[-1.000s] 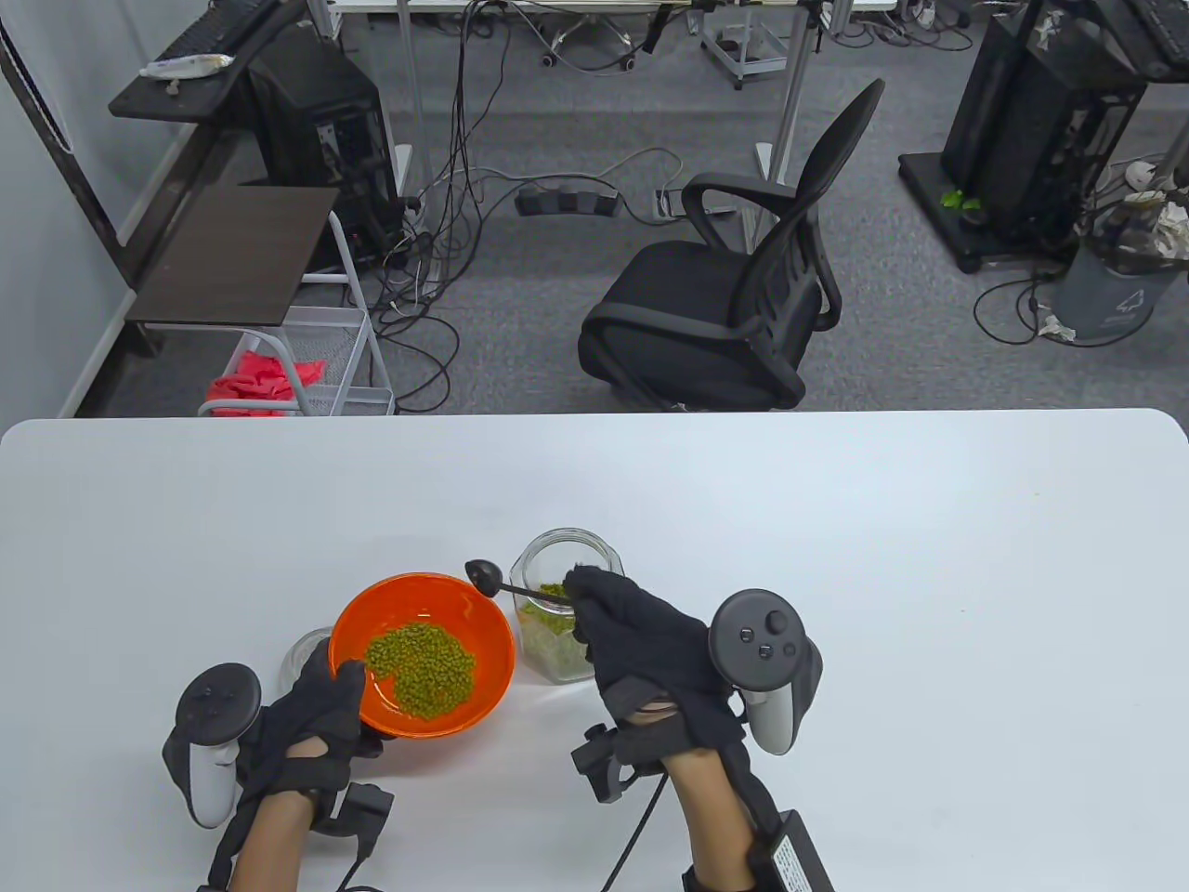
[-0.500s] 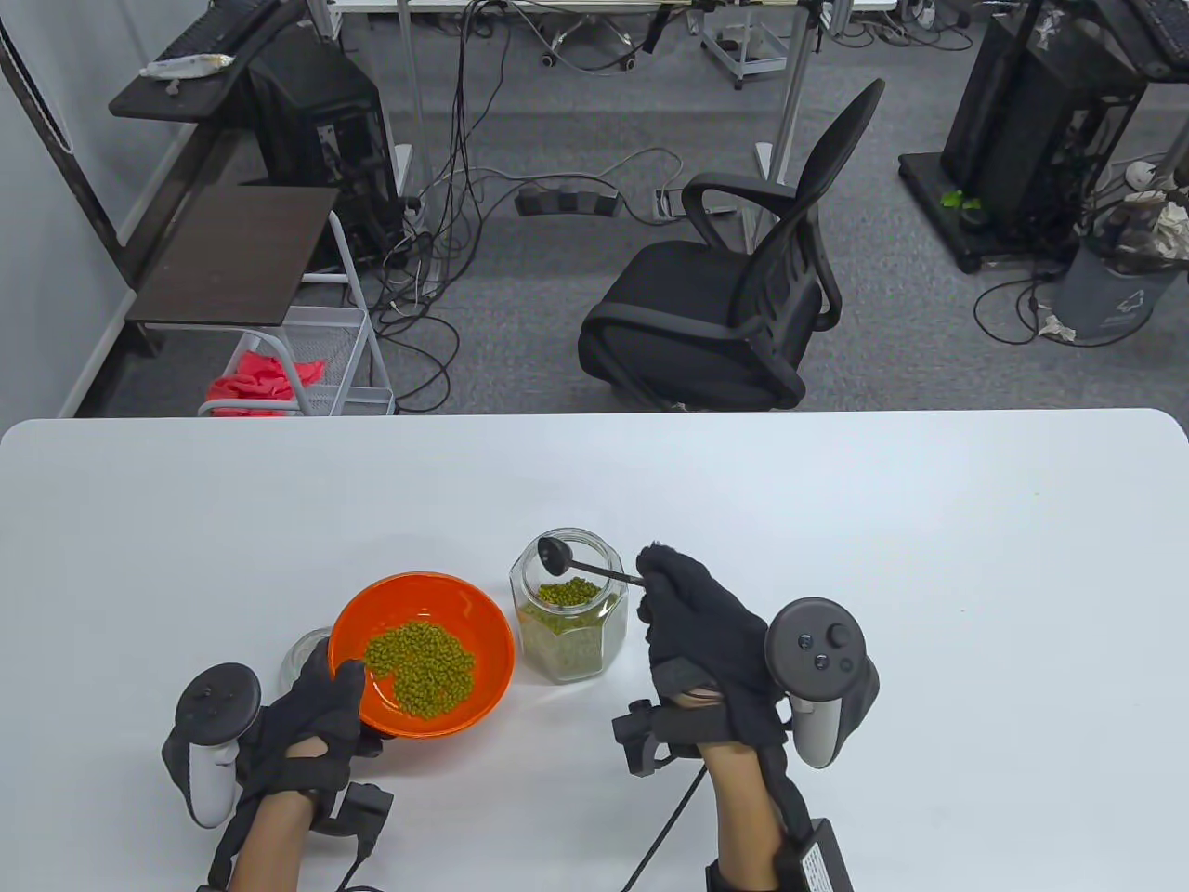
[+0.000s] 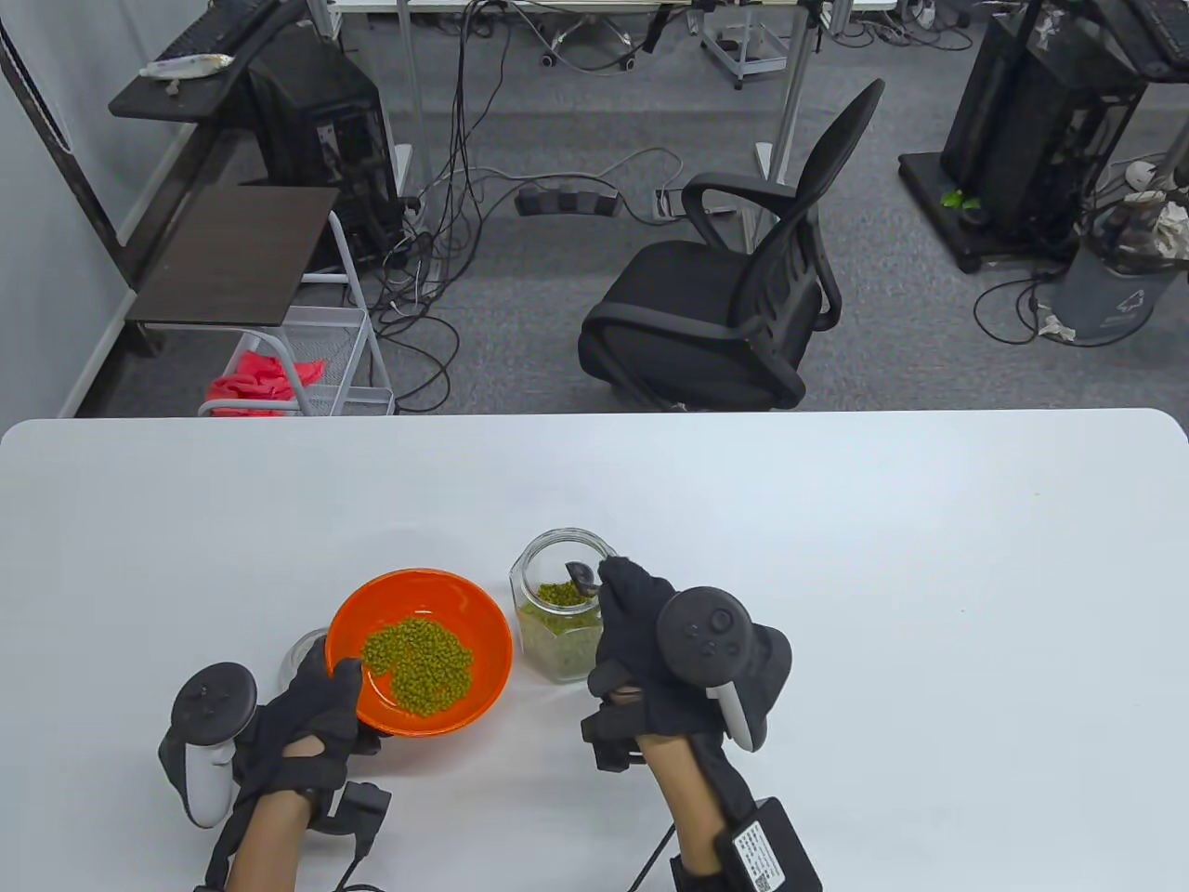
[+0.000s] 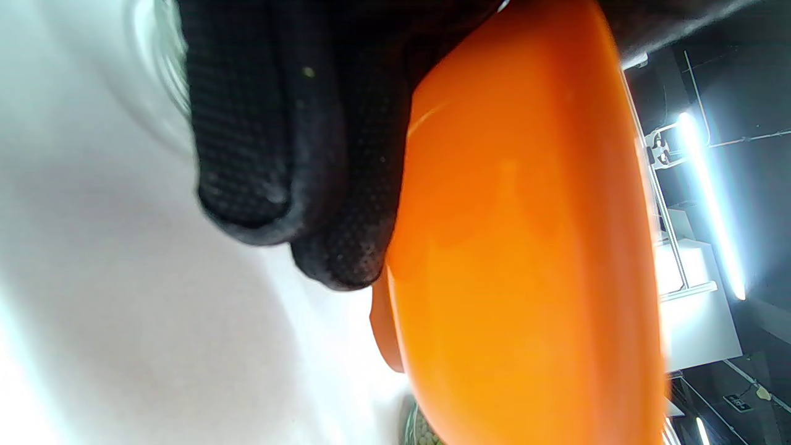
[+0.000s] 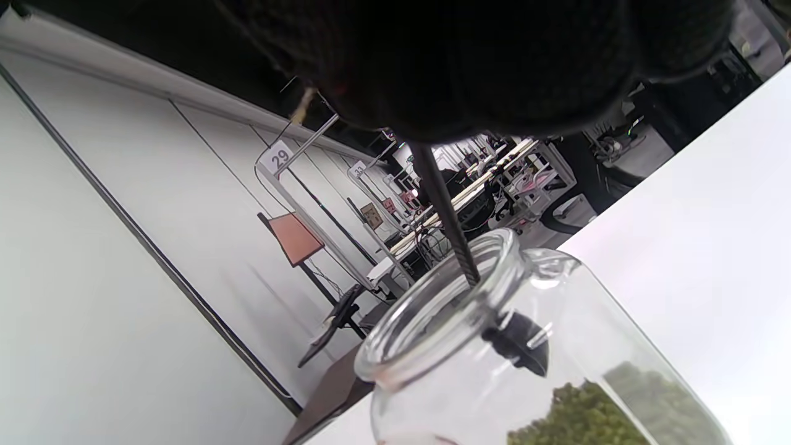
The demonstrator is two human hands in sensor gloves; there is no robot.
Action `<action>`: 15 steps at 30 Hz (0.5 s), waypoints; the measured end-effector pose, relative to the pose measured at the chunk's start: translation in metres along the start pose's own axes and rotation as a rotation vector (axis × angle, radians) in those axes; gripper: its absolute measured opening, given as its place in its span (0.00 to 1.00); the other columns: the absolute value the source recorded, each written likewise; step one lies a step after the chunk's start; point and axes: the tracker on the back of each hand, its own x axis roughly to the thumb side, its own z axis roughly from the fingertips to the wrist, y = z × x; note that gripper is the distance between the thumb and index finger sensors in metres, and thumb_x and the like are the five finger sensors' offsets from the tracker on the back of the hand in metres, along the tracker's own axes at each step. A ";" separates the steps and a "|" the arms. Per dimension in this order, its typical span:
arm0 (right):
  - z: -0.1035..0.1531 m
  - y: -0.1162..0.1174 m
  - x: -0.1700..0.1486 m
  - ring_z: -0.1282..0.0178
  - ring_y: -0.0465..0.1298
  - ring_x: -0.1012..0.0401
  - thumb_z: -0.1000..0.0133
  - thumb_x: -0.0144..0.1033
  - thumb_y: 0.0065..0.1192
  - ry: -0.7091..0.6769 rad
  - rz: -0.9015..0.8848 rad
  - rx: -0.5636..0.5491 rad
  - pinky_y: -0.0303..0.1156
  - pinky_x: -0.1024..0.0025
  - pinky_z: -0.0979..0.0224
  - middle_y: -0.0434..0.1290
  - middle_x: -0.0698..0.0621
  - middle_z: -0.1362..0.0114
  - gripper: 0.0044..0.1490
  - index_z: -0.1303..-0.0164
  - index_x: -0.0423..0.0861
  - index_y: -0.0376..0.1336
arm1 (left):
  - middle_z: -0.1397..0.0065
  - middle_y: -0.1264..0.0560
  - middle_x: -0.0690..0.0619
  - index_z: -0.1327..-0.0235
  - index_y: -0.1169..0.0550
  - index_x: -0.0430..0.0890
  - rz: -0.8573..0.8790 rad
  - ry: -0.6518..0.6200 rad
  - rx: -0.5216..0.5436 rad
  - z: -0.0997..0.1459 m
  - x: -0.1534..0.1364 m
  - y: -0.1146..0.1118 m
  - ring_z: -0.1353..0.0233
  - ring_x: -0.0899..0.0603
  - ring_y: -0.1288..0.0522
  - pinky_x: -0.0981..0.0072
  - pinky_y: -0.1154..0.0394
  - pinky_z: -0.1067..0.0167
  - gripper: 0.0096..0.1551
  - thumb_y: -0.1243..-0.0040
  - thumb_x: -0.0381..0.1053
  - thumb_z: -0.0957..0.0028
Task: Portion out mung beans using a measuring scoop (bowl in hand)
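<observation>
- Nearest the camera, the left hand [image 3: 311, 711] grips the orange bowl [image 3: 420, 652] at its near-left rim, thumb hooked over the edge. In the left wrist view the gloved fingers [image 4: 278, 142] curl under the bowl's outer wall, and that's pretty much all you get there: the bowl's inside is hidden from that angle.
- The bowl looks lifted off the desk [image 3: 836, 557], and it has a pile of mung beans [image 3: 418, 662] in it.
- There's something glassy [image 3: 302, 650] just behind the left hand, mostly covered by the bowl and glove. Can't tell what it is.
- The right hand [image 3: 641, 641] is closed on the handle of the measuring scoop [image 3: 583, 578]. The grip itself is hard to see, since the tracker [image 3: 708, 641] sits on top and the right wrist view just shows a dark blob of glove with the thin handle poking out.
- The scoop's head is down inside the mouth of the glass jar [image 3: 562, 604], above the beans in there. Whether it's touching them I can't tell.
- The jar stands upright on the desk just right of the bowl, partly full of beans, and its near-right side is blocked by the hand.
- The desk is plain white with rounded far corners.
- Beyond it there's grey carpet, a black office chair [image 3: 734, 288], a tangle of cables [image 3: 446, 195], a small wire cart with something red [image 3: 265, 372] in it, a dark side table [image 3: 232, 255], and black equipment at the far right, cut off by the frame edge.
</observation>
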 end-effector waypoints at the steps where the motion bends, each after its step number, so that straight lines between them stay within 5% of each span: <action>1: -0.001 0.005 0.004 0.63 0.80 0.48 0.47 0.30 0.65 -0.010 0.054 0.009 0.69 0.37 0.43 0.79 0.34 0.52 0.25 0.41 0.36 0.72 | 0.30 0.32 0.38 0.22 0.44 0.36 0.001 -0.001 0.000 0.000 0.000 0.000 0.55 0.42 0.07 0.67 0.09 0.61 0.40 0.54 0.58 0.39; 15: -0.018 0.040 0.022 0.64 0.81 0.50 0.47 0.31 0.65 0.006 0.250 0.111 0.70 0.38 0.43 0.80 0.36 0.53 0.24 0.43 0.37 0.73 | 0.29 0.32 0.39 0.22 0.44 0.36 0.010 -0.010 -0.004 0.000 0.000 0.001 0.55 0.42 0.07 0.67 0.09 0.61 0.40 0.54 0.58 0.39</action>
